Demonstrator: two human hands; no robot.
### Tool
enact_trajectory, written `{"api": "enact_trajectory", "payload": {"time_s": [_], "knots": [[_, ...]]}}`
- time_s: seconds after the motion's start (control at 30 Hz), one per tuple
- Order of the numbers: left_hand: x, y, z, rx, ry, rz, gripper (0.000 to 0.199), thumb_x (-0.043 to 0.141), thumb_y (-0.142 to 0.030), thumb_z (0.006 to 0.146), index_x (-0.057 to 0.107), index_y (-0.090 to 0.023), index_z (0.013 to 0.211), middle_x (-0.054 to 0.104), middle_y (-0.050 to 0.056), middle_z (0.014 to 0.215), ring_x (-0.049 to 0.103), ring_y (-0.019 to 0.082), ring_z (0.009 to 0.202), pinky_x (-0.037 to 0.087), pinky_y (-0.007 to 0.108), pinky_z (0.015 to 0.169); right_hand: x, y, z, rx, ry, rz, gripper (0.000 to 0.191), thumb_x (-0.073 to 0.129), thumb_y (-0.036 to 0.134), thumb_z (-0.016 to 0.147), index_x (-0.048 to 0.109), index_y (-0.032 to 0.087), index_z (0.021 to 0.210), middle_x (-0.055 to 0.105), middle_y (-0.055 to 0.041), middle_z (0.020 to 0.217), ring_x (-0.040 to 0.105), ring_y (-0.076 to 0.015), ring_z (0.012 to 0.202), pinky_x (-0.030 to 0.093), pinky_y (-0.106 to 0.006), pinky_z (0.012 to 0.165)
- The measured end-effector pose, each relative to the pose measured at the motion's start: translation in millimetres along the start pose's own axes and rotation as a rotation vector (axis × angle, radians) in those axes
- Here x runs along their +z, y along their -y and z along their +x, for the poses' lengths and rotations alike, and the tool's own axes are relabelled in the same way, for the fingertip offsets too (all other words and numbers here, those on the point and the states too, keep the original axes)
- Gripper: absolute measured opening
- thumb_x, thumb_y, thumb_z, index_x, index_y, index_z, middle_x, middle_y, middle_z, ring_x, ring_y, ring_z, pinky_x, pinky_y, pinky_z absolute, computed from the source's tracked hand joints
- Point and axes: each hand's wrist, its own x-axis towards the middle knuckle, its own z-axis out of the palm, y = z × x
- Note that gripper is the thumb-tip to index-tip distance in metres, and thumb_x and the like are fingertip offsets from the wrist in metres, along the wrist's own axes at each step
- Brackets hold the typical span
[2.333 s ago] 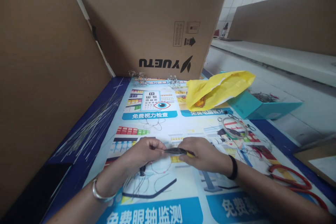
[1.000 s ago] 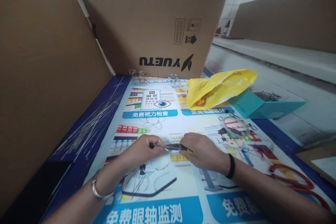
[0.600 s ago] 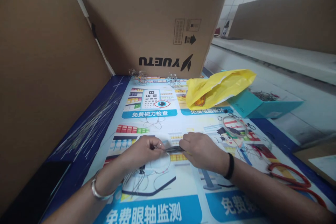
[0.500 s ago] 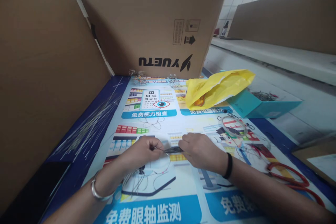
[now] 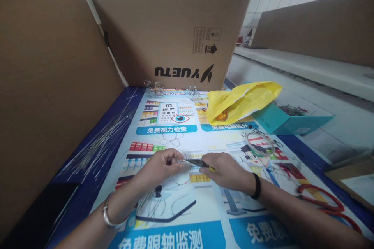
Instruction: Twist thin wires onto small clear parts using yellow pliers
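Note:
My right hand [image 5: 226,171] is wrapped round needle-nose pliers [image 5: 193,162] with a yellow handle. The pliers' narrow jaws point left, with their tip at the fingers of my left hand [image 5: 163,166]. Those fingers are pinched together on what looks like a thin wire, mostly hidden by the fingers. Faint wire curves show over the printed sheet [image 5: 210,198] below the pliers. By my left wrist lies a bundle of thin wires with a black tie [image 5: 158,191].
Straight thin wires [image 5: 99,144] lie at left, above a dark flat object [image 5: 46,210]. A yellow bag [image 5: 245,99], a teal box [image 5: 295,121] of wire pieces, a clear ring [image 5: 260,144] and red-handled scissors [image 5: 321,196] are at right. Cardboard [image 5: 169,27] stands behind.
My right hand has turned the pliers, so their yellow handle now shows and the jaws slant up to the left. My left hand keeps its pinch. The view has tilted slightly.

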Motion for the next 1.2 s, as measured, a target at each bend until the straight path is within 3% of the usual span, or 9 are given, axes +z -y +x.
{"api": "enact_trajectory", "payload": {"time_s": [0.3, 0.5, 0.8, 1.0, 1.1, 1.2], "knots": [[-2.4, 0, 0, 0.110, -0.093, 0.134, 0.013, 0.054, -0.027, 0.073, 0.058, -0.016, 0.068, 0.050, -0.003, 0.059, 0.041, 0.009, 0.053, 0.031, 0.020, 0.049, -4, 0, -1, 0.035, -0.006, 0.101, 0.019, 0.046, 0.034, 0.084, 0.053, 0.018, 0.076, 0.061, -0.0025, 0.076, 0.053, -0.0143, 0.068, 0.029, -0.024, 0.058], [-0.4, 0, 1, 0.107, -0.147, 0.226, 0.012, 0.052, -0.024, 0.072, 0.057, -0.016, 0.067, 0.050, -0.003, 0.058, 0.044, 0.009, 0.053, 0.032, 0.020, 0.050, -4, 2, -1, -0.009, -0.078, 0.137, 0.013, 0.048, 0.029, 0.083, 0.053, 0.017, 0.080, 0.058, -0.0045, 0.081, 0.051, -0.0162, 0.075, 0.035, -0.025, 0.065], [12.0, 7, -3, 0.255, -0.211, 0.474, 0.010, 0.051, -0.019, 0.073, 0.059, -0.018, 0.068, 0.056, -0.003, 0.057, 0.049, 0.010, 0.053, 0.034, 0.020, 0.052, 3, 12, -3, 0.001, -0.107, 0.080, 0.019, 0.046, 0.034, 0.085, 0.055, 0.017, 0.086, 0.059, -0.0060, 0.084, 0.053, -0.0184, 0.080, 0.037, -0.027, 0.068], [11.0, 7, -5, 0.244, -0.206, 0.330, 0.016, 0.056, -0.029, 0.076, 0.060, -0.020, 0.089, 0.057, -0.003, 0.059, 0.051, 0.011, 0.053, 0.038, 0.021, 0.053, 0, 10, -2, 0.094, -0.063, 0.190, 0.022, 0.043, 0.035, 0.086, 0.054, 0.018, 0.078, 0.061, -0.0030, 0.077, 0.055, -0.0144, 0.070, 0.034, -0.023, 0.060], [8.5, 5, -6, 0.242, -0.200, 0.289, 0.022, 0.043, -0.034, 0.086, 0.059, -0.019, 0.080, 0.058, -0.002, 0.063, 0.050, 0.010, 0.052, 0.039, 0.021, 0.054, -1, 10, -1, 0.123, -0.074, 0.225, 0.024, 0.042, 0.037, 0.086, 0.052, 0.019, 0.074, 0.061, -0.0016, 0.073, 0.054, -0.0132, 0.066, 0.032, -0.022, 0.057], [7.5, 4, -8, 0.237, -0.267, 0.320, 0.031, 0.038, -0.035, 0.088, 0.054, -0.018, 0.068, 0.056, -0.001, 0.060, 0.050, 0.011, 0.052, 0.037, 0.022, 0.053, -1, 10, -2, 0.137, -0.076, 0.219, 0.025, 0.042, 0.037, 0.086, 0.052, 0.018, 0.073, 0.061, -0.0014, 0.072, 0.054, -0.0132, 0.065, 0.031, -0.022, 0.056]]}}
